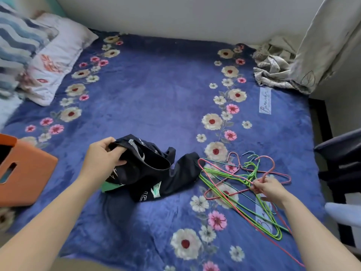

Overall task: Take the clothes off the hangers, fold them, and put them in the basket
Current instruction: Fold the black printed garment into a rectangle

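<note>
Both arms out front, both hands busy, bare to past the elbow.

Left forearm runs in from lower left and angles up toward centre. The left hand shows its back to the camera, fingers curled over the bunched edge of a dark garment, thumb pressed along the cloth. Right forearm comes in from lower right. The right hand sits lower and well apart from the left, fingertips drawn together in a pinch on the neck of a pink hanger, wrist slightly bent.
</note>
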The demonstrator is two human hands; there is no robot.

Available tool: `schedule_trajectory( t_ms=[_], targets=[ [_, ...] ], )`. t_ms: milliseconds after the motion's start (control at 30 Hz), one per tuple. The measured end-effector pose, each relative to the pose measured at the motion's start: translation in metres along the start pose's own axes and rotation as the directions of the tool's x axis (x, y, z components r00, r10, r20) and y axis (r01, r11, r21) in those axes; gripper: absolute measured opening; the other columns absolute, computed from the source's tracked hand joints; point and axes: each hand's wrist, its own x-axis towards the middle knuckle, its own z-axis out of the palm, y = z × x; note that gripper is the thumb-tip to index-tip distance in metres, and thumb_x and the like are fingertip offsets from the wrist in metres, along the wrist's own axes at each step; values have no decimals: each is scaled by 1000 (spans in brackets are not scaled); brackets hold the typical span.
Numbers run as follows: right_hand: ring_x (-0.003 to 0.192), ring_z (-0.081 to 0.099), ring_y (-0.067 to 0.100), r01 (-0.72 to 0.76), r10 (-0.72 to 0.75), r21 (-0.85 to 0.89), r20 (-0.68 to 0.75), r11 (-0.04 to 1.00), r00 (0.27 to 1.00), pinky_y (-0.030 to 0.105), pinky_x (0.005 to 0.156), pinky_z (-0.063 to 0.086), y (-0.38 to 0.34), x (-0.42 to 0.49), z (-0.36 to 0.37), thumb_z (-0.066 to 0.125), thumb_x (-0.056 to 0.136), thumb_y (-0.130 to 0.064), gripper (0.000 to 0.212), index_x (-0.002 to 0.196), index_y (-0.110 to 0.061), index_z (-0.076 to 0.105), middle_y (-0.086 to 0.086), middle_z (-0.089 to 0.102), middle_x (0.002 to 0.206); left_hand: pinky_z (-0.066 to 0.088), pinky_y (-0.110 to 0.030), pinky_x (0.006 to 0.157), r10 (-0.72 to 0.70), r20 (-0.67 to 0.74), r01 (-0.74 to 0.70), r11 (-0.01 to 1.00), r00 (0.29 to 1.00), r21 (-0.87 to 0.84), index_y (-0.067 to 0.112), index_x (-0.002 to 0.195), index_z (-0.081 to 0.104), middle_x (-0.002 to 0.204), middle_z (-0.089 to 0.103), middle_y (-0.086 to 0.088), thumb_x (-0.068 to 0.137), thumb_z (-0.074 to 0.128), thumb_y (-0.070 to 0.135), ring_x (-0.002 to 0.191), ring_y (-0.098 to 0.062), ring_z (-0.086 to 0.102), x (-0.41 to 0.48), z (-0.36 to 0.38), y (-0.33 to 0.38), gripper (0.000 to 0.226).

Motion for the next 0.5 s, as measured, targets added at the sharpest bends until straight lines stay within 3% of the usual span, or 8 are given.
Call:
schedule_trajectory(
  t_ms=[33, 100, 167, 267, 367, 433, 500],
  targets=[
    [75, 59, 25, -10, 7, -36, -83, 999, 996, 25, 57, 44, 2, 6, 0, 57, 95, -12, 14, 88, -1, 60, 15, 62, 83, 57, -17, 58, 10, 0, -10, 1000, 1000, 15, 1, 69, 54, 67, 47, -9, 88, 60, -4, 73, -21, 50, -2, -2, 1, 21],
    [104, 60, 39, -79, 26, -194, -263, 978, 964, 39, 84, 48, 6, 18, 6, 65, 84, -29, 37, 105, 1, 63, 24, 63, 110, 56, -21, 61, 31, -1, -31, 998, 1000, 47, 4, 65, 51, 64, 45, -9, 83, 58, -12, 73, -22, 48, -5, -9, 1, 26],
    [113, 56, 43, -93, 9, -270, -297, 958, 955, 47, 94, 42, -3, 12, 23, 65, 83, -30, 43, 112, 1, 62, 27, 61, 121, 51, -32, 62, 51, 6, -51, 996, 999, 67, 10, 61, 49, 59, 42, -6, 74, 60, -8, 69, -20, 44, -9, -13, 2, 26],
    [112, 60, 34, 197, -215, -273, -36, 942, 976, 35, 87, 44, -38, -34, 72, 72, 81, -29, 45, 116, -2, 64, 18, 66, 114, 31, -30, 58, 101, -28, -96, 986, 995, 138, 18, 51, 43, 50, 35, 3, 63, 53, 4, 56, -17, 33, -17, -20, 5, 21],
    [130, 48, 18, 418, -335, -185, 359, 889, 871, 26, 96, 41, -69, -86, 137, 81, 76, -27, 83, 145, -8, 38, 1, 52, 135, 20, -28, 50, 172, -96, -155, 974, 980, 166, 16, 57, 37, 54, 30, -1, 70, 46, -13, 51, -11, 24, -23, -25, 12, 33],
    [143, 29, 18, 471, -368, -143, 445, 870, 816, 28, 105, 35, -85, -113, 181, 86, 69, -35, 117, 155, -10, 11, -1, 33, 151, 19, -28, 49, 202, -121, -185, 973, 972, 140, 16, 61, 37, 57, 30, -1, 70, 40, -18, 53, -12, 24, -27, -35, 21, 36],
    [147, 18, 20, 451, -358, -139, 426, 882, 831, 42, 115, 28, -104, -136, 220, 87, 58, -49, 136, 156, -16, -1, 0, 19, 159, 19, -27, 49, 233, -155, -218, 970, 960, 106, 18, 64, 37, 60, 31, -1, 69, 38, -18, 56, -14, 25, -31, -54, 29, 36]
  ],
)
